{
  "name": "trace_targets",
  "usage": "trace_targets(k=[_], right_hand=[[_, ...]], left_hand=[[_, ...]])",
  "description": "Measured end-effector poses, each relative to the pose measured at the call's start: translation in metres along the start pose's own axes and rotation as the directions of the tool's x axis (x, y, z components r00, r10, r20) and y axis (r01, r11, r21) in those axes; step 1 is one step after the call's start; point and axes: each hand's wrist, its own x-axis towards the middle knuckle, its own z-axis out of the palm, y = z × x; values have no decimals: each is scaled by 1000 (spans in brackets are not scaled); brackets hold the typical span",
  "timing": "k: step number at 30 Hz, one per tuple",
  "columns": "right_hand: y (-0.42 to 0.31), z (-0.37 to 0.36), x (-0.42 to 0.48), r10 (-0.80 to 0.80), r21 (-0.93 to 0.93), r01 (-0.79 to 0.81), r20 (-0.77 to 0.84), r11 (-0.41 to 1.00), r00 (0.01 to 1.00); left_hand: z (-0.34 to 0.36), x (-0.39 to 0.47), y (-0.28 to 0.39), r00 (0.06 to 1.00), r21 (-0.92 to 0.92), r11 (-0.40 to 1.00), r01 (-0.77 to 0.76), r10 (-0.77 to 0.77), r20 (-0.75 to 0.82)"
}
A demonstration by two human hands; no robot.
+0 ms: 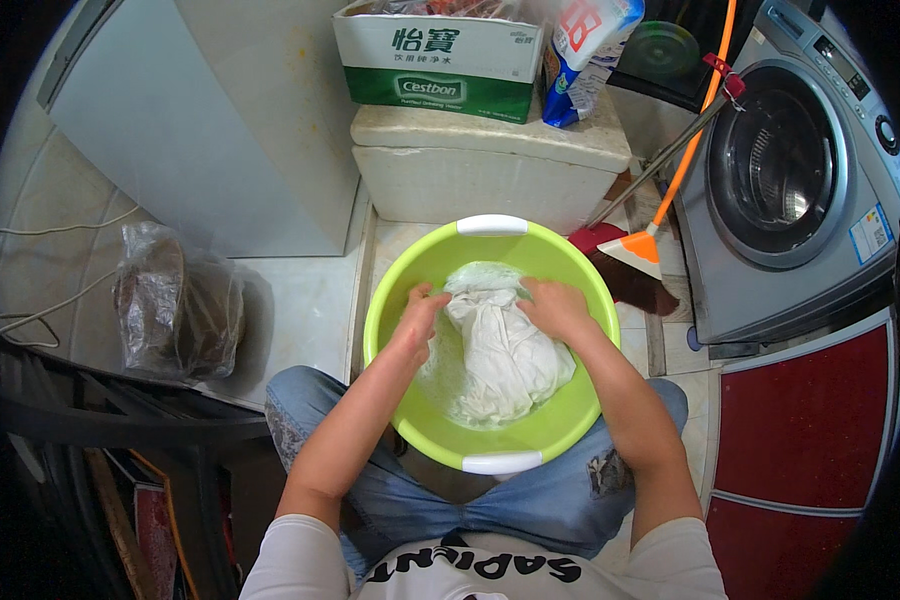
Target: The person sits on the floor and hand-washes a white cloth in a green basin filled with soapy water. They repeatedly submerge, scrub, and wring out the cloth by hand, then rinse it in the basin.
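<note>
A wet white cloth point(506, 352) lies bunched in a lime-green plastic basin point(577, 409) with white handles. Soapy water point(442, 375) with foam surrounds it, and thicker suds sit at its far end. My left hand point(418, 319) is at the cloth's upper left, thumb and index finger apart by its edge; whether it pinches any fabric is unclear. On the opposite side my right hand point(559, 306) has its fingertips and thumb at the cloth's upper right edge, gripping fabric there. The basin rests between my knees.
Beyond the basin a stone-topped block point(487, 176) carries a Cestbon carton point(439, 67) and a detergent bag point(589, 60). A broom point(634, 251) leans right, near a front-loading washing machine point(780, 172). Red cabinet doors point(802, 420) stand nearer right. Left is a plastic-wrapped bundle point(180, 304).
</note>
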Motion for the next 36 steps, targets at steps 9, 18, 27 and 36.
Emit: trace_targets(k=[9,18,27,36], right_hand=[[-8,70,31,-172,306,125,131,944,976],[-21,89,28,-231,601,221,-62,768,971],[-29,-8,2,-247,983,-152,122,-107,961],[-68,-20,-22,-207,971,238,-228,24,952]], left_hand=[[6,2,-6,995,-113,993,40,-30,95],[13,5,-9,999,-208,978,-20,29,43],[21,-4,-3,998,-253,967,-38,50,39],[34,-11,-4,811,-647,721,249,210,546]])
